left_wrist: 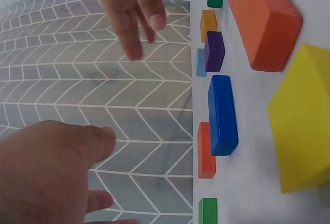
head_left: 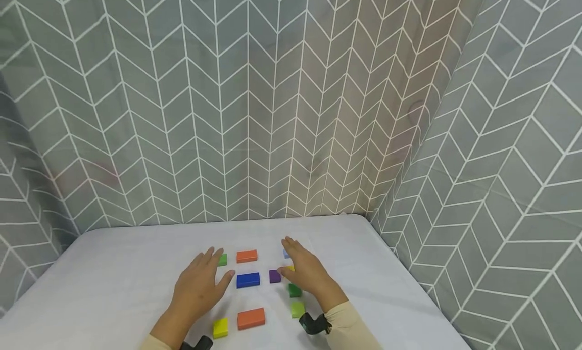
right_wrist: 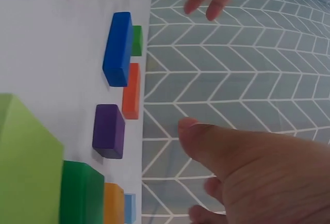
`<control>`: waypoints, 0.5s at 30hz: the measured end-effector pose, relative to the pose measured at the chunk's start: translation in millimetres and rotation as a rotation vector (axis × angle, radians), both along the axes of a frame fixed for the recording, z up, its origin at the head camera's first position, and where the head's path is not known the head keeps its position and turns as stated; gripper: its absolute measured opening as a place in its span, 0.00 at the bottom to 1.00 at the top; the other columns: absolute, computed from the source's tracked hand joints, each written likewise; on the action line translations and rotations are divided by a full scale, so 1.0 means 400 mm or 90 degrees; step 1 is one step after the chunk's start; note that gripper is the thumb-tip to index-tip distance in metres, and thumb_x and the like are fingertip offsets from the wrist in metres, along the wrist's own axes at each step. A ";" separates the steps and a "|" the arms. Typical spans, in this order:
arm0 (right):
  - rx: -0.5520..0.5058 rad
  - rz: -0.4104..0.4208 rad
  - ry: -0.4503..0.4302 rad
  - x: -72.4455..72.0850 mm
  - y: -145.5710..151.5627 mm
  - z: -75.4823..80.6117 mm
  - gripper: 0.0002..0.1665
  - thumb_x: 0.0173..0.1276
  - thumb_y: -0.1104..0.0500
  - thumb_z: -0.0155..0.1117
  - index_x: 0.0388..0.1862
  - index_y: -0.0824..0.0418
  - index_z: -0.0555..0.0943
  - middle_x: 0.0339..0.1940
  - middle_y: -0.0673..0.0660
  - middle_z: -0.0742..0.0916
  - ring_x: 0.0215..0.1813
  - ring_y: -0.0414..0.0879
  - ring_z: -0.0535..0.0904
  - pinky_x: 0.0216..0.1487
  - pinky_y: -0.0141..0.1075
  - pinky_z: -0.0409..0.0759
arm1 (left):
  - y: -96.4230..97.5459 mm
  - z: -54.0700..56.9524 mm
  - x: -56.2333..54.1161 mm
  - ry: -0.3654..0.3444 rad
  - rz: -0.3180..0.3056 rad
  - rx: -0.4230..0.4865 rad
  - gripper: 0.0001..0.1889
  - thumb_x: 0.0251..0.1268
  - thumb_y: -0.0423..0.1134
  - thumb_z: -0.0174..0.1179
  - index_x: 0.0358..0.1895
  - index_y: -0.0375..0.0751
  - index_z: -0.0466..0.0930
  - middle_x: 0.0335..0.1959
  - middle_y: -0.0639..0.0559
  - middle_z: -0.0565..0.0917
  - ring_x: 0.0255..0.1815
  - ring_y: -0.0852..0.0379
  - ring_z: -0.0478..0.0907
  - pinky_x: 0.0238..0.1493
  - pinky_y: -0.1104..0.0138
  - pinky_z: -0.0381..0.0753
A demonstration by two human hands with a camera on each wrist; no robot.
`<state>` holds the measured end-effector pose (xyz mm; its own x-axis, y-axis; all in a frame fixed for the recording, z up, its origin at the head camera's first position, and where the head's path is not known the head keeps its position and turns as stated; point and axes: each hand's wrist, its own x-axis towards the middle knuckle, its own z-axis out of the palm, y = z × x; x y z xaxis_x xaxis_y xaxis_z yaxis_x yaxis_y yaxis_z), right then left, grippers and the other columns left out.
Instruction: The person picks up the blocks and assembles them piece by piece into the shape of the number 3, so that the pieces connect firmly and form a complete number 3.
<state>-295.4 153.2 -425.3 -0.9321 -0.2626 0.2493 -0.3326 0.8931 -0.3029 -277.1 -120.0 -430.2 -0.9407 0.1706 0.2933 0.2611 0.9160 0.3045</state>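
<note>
My left hand hovers above the white table with fingers extended, holding nothing; a green block lies partly behind its fingertips. On the other side my right hand is also raised, fingers straight and thumb apart, with nothing in it. Its thumb appears near a purple block in the head view. Between the hands lie a blue block and an orange-red block. Nearer me are a second orange-red block and a yellow block. The right hand partly covers a light blue block and an orange-yellow block.
Below the right hand, a dark green block and a light green block lie in a column. The white table ends at a patterned curtain behind and on the right.
</note>
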 end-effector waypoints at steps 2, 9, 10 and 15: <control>0.011 -0.003 -0.012 0.000 0.004 -0.005 0.42 0.66 0.48 0.70 0.76 0.56 0.67 0.77 0.53 0.70 0.75 0.52 0.67 0.71 0.48 0.69 | 0.011 -0.005 -0.007 -0.016 -0.006 0.010 0.38 0.67 0.60 0.59 0.71 0.37 0.67 0.68 0.34 0.73 0.68 0.30 0.68 0.63 0.35 0.69; 0.021 0.010 -0.044 -0.016 -0.008 -0.018 0.28 0.67 0.50 0.69 0.65 0.56 0.79 0.62 0.52 0.84 0.65 0.49 0.78 0.65 0.44 0.77 | 0.010 -0.008 -0.025 -0.048 -0.022 0.042 0.36 0.67 0.61 0.59 0.68 0.37 0.72 0.62 0.35 0.79 0.63 0.33 0.74 0.57 0.36 0.74; 0.019 0.013 -0.047 -0.019 -0.012 -0.021 0.26 0.67 0.51 0.69 0.63 0.56 0.81 0.60 0.52 0.85 0.63 0.49 0.80 0.64 0.44 0.78 | 0.007 -0.009 -0.025 -0.058 -0.026 0.046 0.36 0.67 0.61 0.59 0.67 0.37 0.73 0.62 0.35 0.79 0.62 0.33 0.74 0.57 0.36 0.75; 0.044 0.017 -0.024 -0.028 -0.001 -0.029 0.18 0.67 0.53 0.70 0.55 0.55 0.85 0.50 0.49 0.89 0.54 0.43 0.83 0.57 0.39 0.81 | 0.025 -0.017 -0.041 -0.087 -0.056 0.068 0.30 0.67 0.56 0.62 0.65 0.40 0.75 0.63 0.37 0.79 0.64 0.35 0.74 0.59 0.38 0.74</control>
<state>-306.8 152.9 -437.0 -0.9327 -0.3031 0.1954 -0.3466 0.9029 -0.2540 -293.4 -110.0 -437.0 -0.9560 0.2283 0.1841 0.2876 0.8524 0.4366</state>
